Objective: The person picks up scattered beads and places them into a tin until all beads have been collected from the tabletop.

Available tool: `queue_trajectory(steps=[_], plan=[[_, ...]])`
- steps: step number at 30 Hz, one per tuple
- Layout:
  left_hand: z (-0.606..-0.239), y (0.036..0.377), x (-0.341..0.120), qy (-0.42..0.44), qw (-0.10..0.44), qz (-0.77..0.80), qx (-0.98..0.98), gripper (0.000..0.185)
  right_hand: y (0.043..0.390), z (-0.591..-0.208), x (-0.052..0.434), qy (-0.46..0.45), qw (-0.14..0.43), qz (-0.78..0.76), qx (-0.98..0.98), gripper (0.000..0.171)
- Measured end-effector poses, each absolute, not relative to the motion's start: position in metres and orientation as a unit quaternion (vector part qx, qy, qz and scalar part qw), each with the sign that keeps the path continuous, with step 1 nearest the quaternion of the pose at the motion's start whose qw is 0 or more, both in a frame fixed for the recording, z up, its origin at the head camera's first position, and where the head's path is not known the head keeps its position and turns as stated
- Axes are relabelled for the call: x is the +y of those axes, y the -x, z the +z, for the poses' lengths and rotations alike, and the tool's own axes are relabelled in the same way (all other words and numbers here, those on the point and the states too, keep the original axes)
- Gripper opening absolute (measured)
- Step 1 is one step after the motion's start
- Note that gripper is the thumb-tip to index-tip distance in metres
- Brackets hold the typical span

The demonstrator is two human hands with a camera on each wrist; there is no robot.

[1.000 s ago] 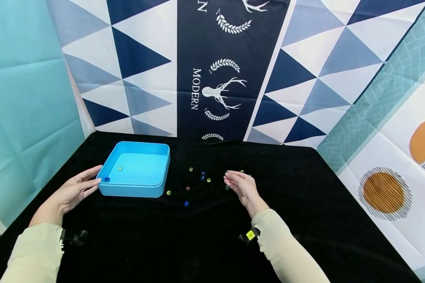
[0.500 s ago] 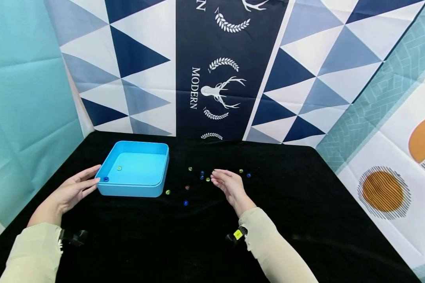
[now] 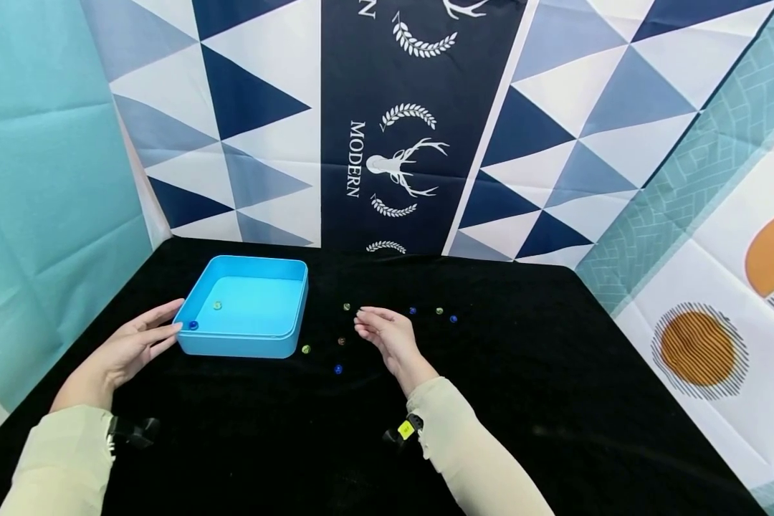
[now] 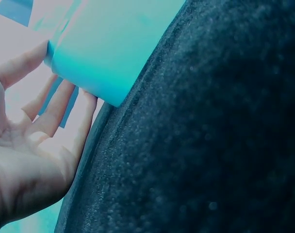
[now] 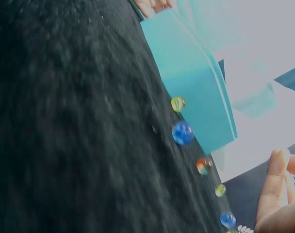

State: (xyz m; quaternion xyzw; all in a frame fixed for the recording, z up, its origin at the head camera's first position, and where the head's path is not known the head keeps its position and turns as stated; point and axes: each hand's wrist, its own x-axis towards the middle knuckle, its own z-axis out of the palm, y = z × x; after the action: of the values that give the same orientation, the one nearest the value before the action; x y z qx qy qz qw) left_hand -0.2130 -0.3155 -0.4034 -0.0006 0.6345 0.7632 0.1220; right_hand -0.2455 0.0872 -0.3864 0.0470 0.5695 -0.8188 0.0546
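Observation:
A shallow blue box [image 3: 293, 315] stands on the black cloth, with a green marble [image 3: 217, 305] and a blue marble [image 3: 193, 325] inside. My left hand [image 3: 161, 324] lies with straight fingers [image 4: 55, 111] against the box's [image 4: 113, 48] near left corner. My right hand [image 3: 369, 324] hovers low over loose marbles right of the box, fingers curled downward; what lies under them is hidden. Around it lie a green marble [image 3: 346, 307], an orange one [image 3: 341, 341], a yellow-green one [image 3: 306, 350] and a blue one [image 3: 338, 369]. The right wrist view shows the fingers [image 5: 273, 189] beside a row of marbles [image 5: 182, 132].
More marbles lie further right: blue [image 3: 413, 310], green [image 3: 439, 311], blue [image 3: 454, 319]. Patterned backdrop cloths [image 3: 393, 143] wall in the table at the back and both sides. Black cloth [image 3: 555, 401] stretches to the right and front.
My right hand has moved left across the marbles toward the box, uncovering the blue marble further right. The left hand and the box have stayed put.

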Motion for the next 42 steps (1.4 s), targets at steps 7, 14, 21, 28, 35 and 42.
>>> queue_trajectory(steps=[7, 14, 21, 28, 35, 42], plan=[[-0.405, 0.211, -0.315, 0.001, 0.124, 0.764, 0.633, 0.062, 0.242, -0.387, 0.067, -0.024, 0.07, -0.82, 0.568, 0.033], [-0.405, 0.212, -0.317, -0.005, 0.119, 0.771, 0.625, 0.056, 0.238, -0.385, 0.046, -0.013, 0.08, -0.818, 0.57, 0.033], [-0.404, 0.212, -0.318, -0.009, 0.12, 0.77, 0.627, 0.052, 0.235, -0.384, 0.021, -0.005, 0.093, -0.819, 0.566, 0.029], [-0.403, 0.212, -0.318, -0.009, 0.118, 0.771, 0.626, 0.053, 0.233, -0.379, -0.002, -0.01, 0.099, -0.815, 0.571, 0.018], [-0.402, 0.214, -0.317, -0.004, 0.122, 0.767, 0.629, 0.056, 0.232, -0.377, -0.015, -0.008, 0.107, -0.803, 0.586, 0.016], [-0.402, 0.215, -0.316, 0.002, 0.121, 0.769, 0.628, 0.05, 0.234, -0.378, -0.021, -0.013, 0.12, -0.799, 0.589, 0.014]])
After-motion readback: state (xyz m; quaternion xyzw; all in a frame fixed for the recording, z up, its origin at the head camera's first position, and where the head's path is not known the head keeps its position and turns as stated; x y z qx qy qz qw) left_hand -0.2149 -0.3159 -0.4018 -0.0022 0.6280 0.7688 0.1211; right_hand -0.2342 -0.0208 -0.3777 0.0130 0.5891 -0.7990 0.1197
